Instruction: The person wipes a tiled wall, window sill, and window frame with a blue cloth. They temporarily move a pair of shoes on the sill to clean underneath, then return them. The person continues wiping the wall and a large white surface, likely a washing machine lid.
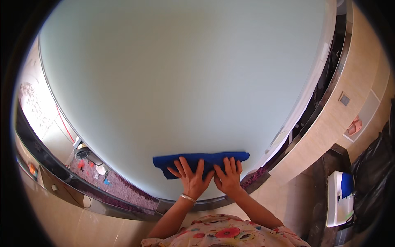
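Observation:
Both hands press on a folded blue cloth (197, 158) that lies against the lower part of a large frosted glass panel (191, 86). My left hand (193, 179), with a silver bangle at its wrist, has its fingers spread over the cloth's middle and left part. Beside it, my right hand (228, 177) rests its fingers on the right part of the cloth. The two thumbs are close together near the cloth's lower edge. Neither hand is curled round the cloth.
To the right, a white basin (334, 203) holds another blue cloth (347, 184). Pink slippers (355, 126) sit in a wall recess. Left of the panel, a purple carpet (123, 190) carries scattered scraps and a dark object. A dark frame (213, 203) runs below the glass.

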Tool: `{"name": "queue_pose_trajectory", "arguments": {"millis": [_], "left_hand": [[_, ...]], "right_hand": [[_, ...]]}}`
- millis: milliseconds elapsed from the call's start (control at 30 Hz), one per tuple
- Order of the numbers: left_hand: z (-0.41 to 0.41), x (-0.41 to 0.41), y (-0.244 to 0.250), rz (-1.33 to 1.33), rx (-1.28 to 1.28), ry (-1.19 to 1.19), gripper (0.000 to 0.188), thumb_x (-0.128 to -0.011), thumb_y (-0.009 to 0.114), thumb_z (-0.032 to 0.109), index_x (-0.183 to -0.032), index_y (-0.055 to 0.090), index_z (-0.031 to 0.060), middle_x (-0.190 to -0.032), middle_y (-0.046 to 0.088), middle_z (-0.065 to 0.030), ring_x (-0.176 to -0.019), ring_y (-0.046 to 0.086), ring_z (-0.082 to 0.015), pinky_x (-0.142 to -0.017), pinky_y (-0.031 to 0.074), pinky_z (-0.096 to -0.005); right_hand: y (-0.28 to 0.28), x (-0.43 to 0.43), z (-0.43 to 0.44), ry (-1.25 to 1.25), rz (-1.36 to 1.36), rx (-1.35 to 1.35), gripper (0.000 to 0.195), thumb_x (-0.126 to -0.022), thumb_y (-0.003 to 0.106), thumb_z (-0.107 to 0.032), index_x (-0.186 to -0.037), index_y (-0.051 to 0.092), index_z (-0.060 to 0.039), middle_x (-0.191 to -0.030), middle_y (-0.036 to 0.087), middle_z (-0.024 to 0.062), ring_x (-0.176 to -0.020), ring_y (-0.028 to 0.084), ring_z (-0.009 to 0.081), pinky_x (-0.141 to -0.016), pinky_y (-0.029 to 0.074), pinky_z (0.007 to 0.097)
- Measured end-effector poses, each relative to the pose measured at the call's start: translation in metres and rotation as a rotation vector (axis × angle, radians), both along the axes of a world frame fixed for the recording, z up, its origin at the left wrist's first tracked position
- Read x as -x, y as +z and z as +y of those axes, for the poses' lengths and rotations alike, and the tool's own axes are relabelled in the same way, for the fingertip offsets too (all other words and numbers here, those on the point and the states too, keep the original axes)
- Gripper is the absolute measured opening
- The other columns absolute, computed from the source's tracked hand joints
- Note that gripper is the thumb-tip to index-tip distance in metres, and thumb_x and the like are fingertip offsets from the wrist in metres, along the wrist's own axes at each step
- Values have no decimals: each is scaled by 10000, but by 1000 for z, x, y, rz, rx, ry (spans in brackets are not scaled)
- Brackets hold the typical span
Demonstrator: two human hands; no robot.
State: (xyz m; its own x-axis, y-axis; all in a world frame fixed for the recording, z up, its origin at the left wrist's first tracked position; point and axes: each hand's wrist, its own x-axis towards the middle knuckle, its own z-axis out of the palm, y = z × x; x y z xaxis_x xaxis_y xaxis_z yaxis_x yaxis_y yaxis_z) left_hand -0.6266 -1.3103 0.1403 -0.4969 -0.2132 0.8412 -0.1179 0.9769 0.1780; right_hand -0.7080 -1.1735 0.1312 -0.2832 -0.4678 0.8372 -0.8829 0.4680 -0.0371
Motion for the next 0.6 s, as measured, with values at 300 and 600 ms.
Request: {"name": "queue_pose_trajectory", "arguments": {"millis": [300, 600], "left_hand": [[33, 37, 68, 49, 45, -11, 614, -767, 760, 362, -1314, 555, 174, -1537, 67, -331, -1403, 16, -560, -1005, -50, -757], [54, 37, -24, -156, 27, -50, 531, -827, 693, 372, -1319, 553, 229, -1541, 102, -294, -1367, 144, -538, -977, -5, -787]], "right_hand": [[51, 39, 17, -26, 87, 147, 437, -788, 664, -190, -1215, 622, -108, -1437, 384, 259, -1334, 341, 457, -1089, 201, 572], [-32, 39, 44, -15, -32, 39, 426, -776, 664, -198, -1184, 628, -81, -1446, 354, 284, -1338, 323, 491, -1087, 209, 594]]}}
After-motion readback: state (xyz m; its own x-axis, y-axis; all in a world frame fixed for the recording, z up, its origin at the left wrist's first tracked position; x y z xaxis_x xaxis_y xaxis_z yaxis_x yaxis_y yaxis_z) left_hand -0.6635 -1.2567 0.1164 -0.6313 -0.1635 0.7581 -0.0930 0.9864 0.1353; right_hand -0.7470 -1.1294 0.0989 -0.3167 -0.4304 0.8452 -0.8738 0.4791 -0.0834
